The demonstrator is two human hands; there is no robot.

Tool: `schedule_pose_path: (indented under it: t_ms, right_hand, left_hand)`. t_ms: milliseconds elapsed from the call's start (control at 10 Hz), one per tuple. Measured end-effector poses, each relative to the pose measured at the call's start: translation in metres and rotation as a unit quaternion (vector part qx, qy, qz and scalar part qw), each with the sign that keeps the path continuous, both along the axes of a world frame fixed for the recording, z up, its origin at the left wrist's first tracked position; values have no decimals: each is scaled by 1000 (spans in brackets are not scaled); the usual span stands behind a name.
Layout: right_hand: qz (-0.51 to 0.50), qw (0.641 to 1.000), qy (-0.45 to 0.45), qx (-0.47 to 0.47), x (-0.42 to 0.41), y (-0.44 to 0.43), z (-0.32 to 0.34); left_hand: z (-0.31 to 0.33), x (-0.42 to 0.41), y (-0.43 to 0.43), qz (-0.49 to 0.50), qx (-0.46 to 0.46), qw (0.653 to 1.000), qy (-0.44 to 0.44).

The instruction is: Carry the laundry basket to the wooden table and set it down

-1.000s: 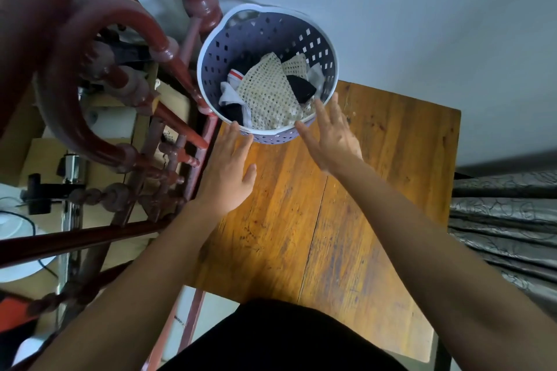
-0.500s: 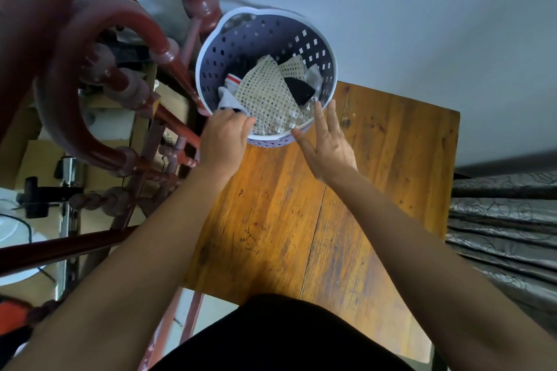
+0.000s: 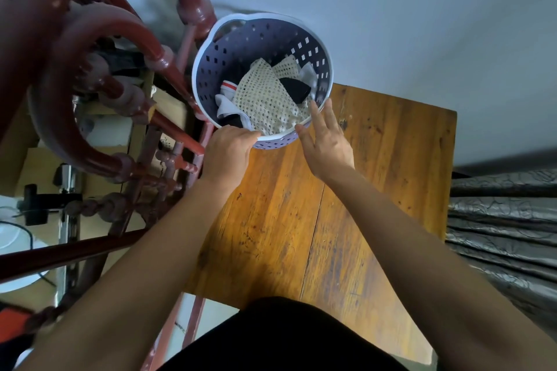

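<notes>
A round lavender laundry basket (image 3: pixel 241 42) with a white rim and square holes stands at the far left corner of the wooden table (image 3: pixel 376 178). It holds a cream mesh cloth (image 3: pixel 265 99) and black and white garments. My left hand (image 3: pixel 227 152) is curled over the near rim, gripping it. My right hand (image 3: pixel 327 141) rests its spread fingers against the near right rim, without closing on it.
Dark red turned-wood furniture (image 3: pixel 99 75) crowds the left side, touching the basket's left edge. A pale wall runs behind the table. Grey patterned fabric (image 3: pixel 500 235) lies to the right. Cardboard boxes (image 3: pixel 39 166) and a white fan sit on the floor at left.
Both hands moved forward from above the table to the basket. My left hand closed over the near rim; my right hand came up against the rim. The basket stayed in place.
</notes>
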State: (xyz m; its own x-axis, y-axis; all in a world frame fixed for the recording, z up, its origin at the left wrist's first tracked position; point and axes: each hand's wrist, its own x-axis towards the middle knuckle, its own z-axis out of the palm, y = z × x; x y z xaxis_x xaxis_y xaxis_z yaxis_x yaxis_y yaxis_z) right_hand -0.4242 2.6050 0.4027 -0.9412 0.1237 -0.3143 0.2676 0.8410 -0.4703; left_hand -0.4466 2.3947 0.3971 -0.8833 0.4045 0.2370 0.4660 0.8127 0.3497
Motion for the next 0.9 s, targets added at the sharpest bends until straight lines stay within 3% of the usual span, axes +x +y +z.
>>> schedule_pose_path:
  t_ms: [300, 500, 700, 900]
  right_hand:
    - [25, 999, -38, 27, -6, 6, 7]
    - [45, 998, -40, -10, 10, 18, 30]
    - [43, 997, 50, -29, 51, 41, 81]
    - [19, 966, 201, -162, 85, 62, 177]
  left_hand:
    - [1, 4, 5, 38, -30, 998, -29]
    - [31, 19, 9, 59, -32, 986, -156]
    - [57, 69, -11, 123, -17, 953, -276]
    - [21, 202, -55, 168, -54, 891, -419]
